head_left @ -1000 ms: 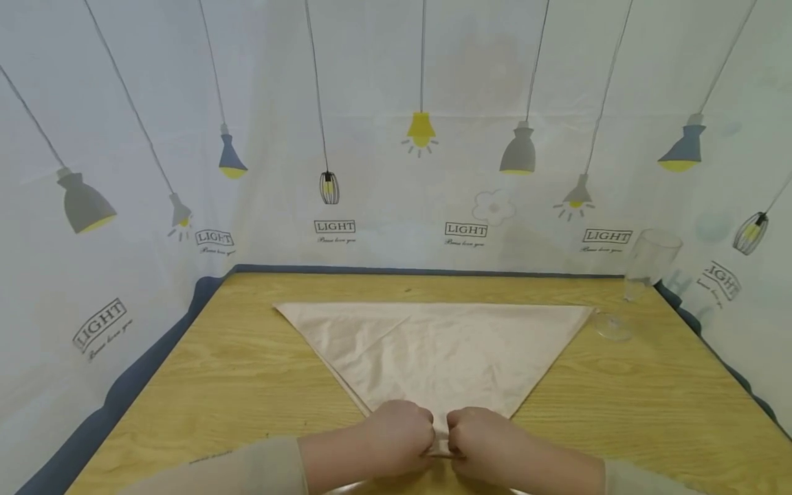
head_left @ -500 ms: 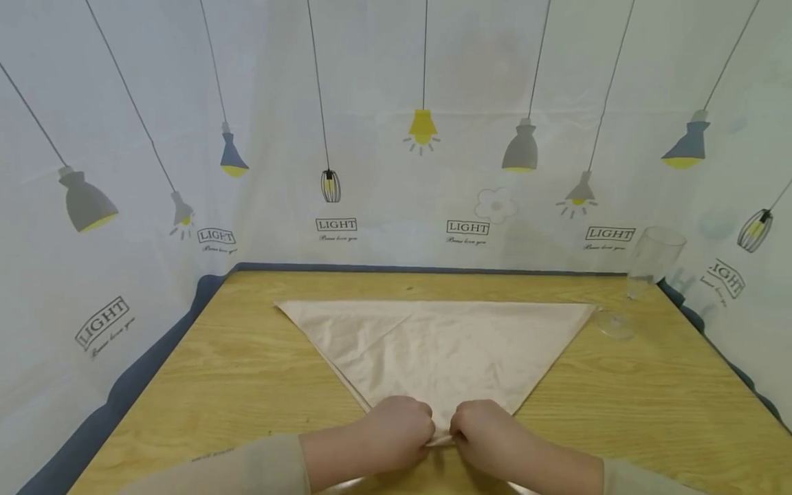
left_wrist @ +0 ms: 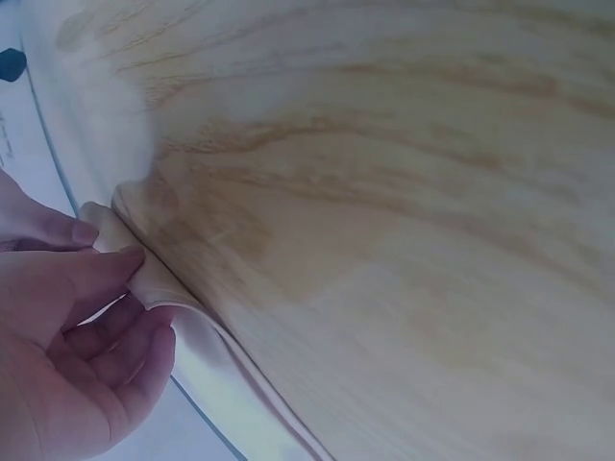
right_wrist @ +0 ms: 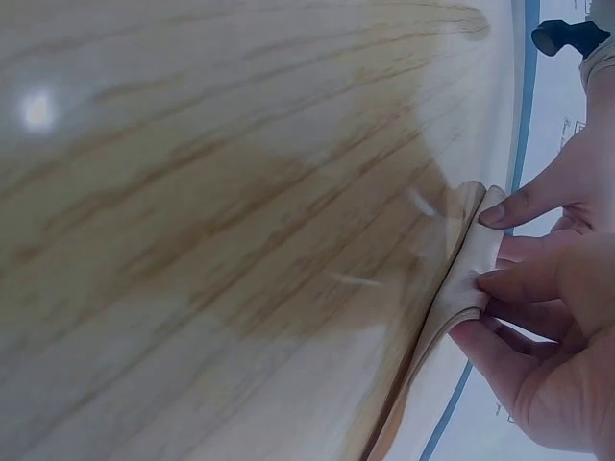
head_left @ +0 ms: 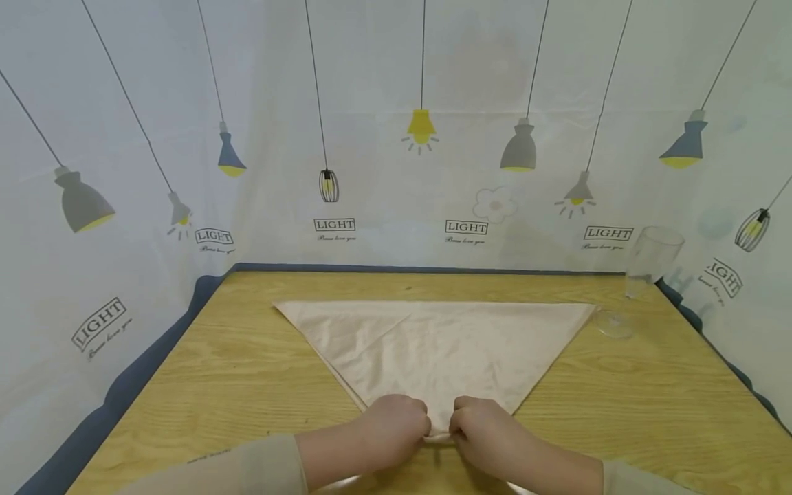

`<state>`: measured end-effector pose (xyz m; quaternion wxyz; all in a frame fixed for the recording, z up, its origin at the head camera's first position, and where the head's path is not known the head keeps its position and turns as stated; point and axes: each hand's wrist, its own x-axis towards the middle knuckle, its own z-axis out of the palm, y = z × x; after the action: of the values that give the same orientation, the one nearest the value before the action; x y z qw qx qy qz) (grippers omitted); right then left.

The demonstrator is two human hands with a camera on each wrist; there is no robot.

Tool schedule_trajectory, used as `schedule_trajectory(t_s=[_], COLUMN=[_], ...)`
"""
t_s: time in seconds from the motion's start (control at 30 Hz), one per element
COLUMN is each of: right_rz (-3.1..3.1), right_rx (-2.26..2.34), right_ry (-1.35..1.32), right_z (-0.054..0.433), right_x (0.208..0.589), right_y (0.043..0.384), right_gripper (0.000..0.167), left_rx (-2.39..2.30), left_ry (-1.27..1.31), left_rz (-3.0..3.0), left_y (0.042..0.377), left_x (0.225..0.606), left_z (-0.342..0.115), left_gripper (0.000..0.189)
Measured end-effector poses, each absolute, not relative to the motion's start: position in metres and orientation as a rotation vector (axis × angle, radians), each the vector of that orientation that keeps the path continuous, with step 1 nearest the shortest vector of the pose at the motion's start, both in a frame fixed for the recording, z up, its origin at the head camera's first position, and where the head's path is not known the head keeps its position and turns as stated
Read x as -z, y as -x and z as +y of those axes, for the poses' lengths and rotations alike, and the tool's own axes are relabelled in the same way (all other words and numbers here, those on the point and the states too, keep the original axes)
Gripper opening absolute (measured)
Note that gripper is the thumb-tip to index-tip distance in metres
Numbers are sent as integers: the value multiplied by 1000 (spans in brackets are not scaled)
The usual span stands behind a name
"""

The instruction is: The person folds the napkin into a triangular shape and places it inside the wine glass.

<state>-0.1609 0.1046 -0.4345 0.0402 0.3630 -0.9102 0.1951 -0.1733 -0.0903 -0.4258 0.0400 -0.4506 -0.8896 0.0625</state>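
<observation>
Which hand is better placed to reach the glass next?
Probably the right hand: the glass stands on that side, beyond the cloth. Like the left hand, it pinches the cloth, so must release first.

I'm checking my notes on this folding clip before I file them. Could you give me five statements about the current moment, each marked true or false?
1. The left hand and the right hand both pinch the near end of the cloth. True.
2. A stemmed glass stands at the far left of the table. False: the stemmed glass stands on the right, beside the cloth's far right tip.
3. The cloth's far edge runs nearly straight across. True.
4. The table top is plain white. False: the table top is yellowish with a wood grain.
5. The backdrop shows hanging lamps. True.
</observation>
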Motion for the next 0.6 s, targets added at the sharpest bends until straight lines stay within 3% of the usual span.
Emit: schedule_trajectory(t_s=[0.23, 0.43, 0.6], right_rz=[-2868, -3011, -3043], right_rx=[-635, -806, -914], right_ry=[-1119, -1087, -1086], right_z=[102, 103, 102], right_x=[433, 433, 433], right_y=[161, 168, 171], right_gripper=[20, 19, 17], left_rx=[17, 202, 297], left_ry=[1426, 1407, 1340], left_rz=[-2771, -2873, -2961], left_y=[182, 188, 192], left_x=[427, 428, 431], left_z=[-97, -102, -108], left_gripper=[24, 7, 6])
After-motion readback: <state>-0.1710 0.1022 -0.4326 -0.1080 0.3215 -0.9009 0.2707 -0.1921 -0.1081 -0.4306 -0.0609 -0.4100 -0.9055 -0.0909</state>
